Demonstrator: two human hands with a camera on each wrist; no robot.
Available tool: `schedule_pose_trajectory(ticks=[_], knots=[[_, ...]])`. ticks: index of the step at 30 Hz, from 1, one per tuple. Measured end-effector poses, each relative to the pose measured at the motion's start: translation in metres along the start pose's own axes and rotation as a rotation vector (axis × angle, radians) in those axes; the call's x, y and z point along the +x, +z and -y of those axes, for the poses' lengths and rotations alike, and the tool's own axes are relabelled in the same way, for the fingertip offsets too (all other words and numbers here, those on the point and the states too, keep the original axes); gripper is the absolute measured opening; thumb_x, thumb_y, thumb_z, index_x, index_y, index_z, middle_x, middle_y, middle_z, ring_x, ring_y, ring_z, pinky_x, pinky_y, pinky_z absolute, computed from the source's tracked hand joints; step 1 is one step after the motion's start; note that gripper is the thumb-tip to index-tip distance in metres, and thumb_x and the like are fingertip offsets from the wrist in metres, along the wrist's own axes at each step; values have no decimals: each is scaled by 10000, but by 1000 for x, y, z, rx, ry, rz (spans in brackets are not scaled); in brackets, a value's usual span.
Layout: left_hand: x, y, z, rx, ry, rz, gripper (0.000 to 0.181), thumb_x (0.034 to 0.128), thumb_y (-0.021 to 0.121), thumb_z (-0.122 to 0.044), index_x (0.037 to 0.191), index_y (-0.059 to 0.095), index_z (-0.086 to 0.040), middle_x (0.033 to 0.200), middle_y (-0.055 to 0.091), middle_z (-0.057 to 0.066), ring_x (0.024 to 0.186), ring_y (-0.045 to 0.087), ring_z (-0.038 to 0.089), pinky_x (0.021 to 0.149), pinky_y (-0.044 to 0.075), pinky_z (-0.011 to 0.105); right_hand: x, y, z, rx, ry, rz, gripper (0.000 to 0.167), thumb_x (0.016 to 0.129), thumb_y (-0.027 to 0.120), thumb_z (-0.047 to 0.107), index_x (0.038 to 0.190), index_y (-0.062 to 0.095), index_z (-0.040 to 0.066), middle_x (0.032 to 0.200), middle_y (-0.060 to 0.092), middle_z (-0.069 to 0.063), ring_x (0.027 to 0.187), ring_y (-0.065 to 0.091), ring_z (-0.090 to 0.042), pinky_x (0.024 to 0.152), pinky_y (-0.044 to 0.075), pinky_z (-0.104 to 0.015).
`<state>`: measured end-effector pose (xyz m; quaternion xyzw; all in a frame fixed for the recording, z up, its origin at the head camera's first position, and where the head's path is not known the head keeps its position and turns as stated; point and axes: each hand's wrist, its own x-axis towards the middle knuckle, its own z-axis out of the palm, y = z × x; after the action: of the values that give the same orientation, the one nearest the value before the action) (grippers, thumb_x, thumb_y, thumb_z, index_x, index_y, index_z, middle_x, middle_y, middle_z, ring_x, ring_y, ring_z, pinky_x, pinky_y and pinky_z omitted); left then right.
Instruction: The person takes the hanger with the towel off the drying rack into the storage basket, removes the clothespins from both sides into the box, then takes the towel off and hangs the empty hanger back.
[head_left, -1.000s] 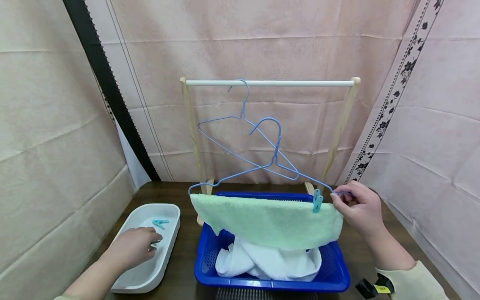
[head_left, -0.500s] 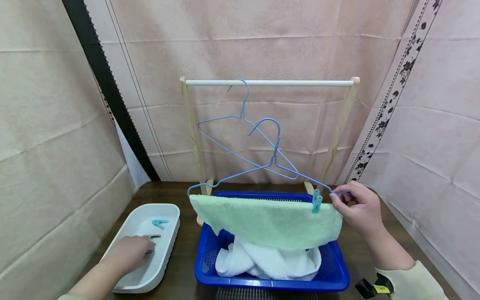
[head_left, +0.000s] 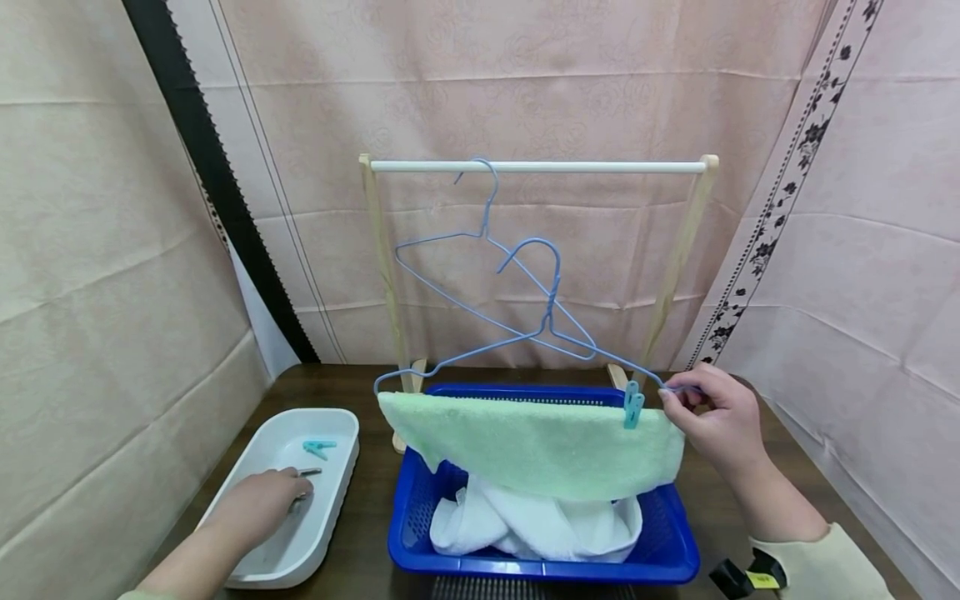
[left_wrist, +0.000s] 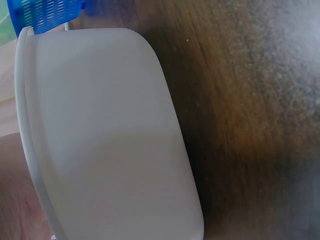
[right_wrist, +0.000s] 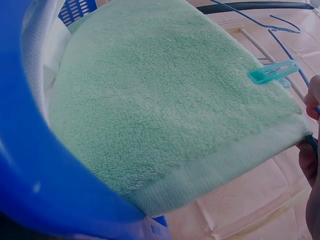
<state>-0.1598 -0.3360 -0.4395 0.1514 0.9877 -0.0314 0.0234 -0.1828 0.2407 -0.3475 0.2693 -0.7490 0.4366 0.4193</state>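
Note:
My right hand (head_left: 716, 408) pinches the right end of a blue wire hanger (head_left: 551, 308), holding it over the blue basket. A light green towel (head_left: 525, 442) hangs folded over the hanger's lower bar. Near its right end, a teal clothespin (head_left: 633, 406) clips the towel; it also shows in the right wrist view, where this clothespin (right_wrist: 272, 72) sits on the towel's edge. My left hand (head_left: 255, 508) is down inside the white tray (head_left: 347, 467), fingers curled around a grey clothespin (head_left: 309, 472), mostly hidden by the hand. Another teal clothespin (head_left: 318, 448) lies farther back in the tray.
A second blue hanger (head_left: 450, 237) hangs on the white rod (head_left: 600, 167) of a wooden-post rack behind. Below the towel, the blue basket (head_left: 540, 569) holds white cloth (head_left: 540, 525). Tray and basket stand on a dark wooden table (head_left: 367, 517); fabric drapes surround it.
My left hand has moved slightly toward the left and down in the tray, keeping the grey clothespin at its fingers. The right hand, hanger and towel have stayed nearly still.

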Motion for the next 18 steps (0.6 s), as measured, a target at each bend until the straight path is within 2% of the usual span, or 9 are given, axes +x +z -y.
schedule_pose_trajectory(ticks=[5,11,14,18], knots=[[-1,-2,-1,-13,3,-12,219,848,677,-25,971,727,-199,791,547,-51,619,479,129,590,450,356,-3,0,-9,11,1,4,277,649,674,-237,747,696,21,652,462,4,623,402,-85,522,318,-196],[-1,-2,1,-54,-8,-23,205,842,720,-31,1000,739,-160,859,621,-28,690,568,138,668,510,384,-3,-3,-8,-37,37,42,243,693,712,-178,764,706,55,670,469,40,630,414,-101,526,332,-196],[-1,-4,0,-72,-4,-50,247,806,768,-45,1029,732,-146,905,648,-14,746,611,158,708,526,393,-2,-4,-8,-46,40,50,181,716,716,-137,771,705,35,677,466,43,640,412,-92,529,331,-196],[-2,-10,-6,-105,17,-129,306,780,817,-105,1070,720,-124,987,691,9,885,674,211,783,544,413,-3,-4,-8,-53,41,51,170,716,719,-130,776,702,27,683,470,42,651,412,-70,533,336,-192]])
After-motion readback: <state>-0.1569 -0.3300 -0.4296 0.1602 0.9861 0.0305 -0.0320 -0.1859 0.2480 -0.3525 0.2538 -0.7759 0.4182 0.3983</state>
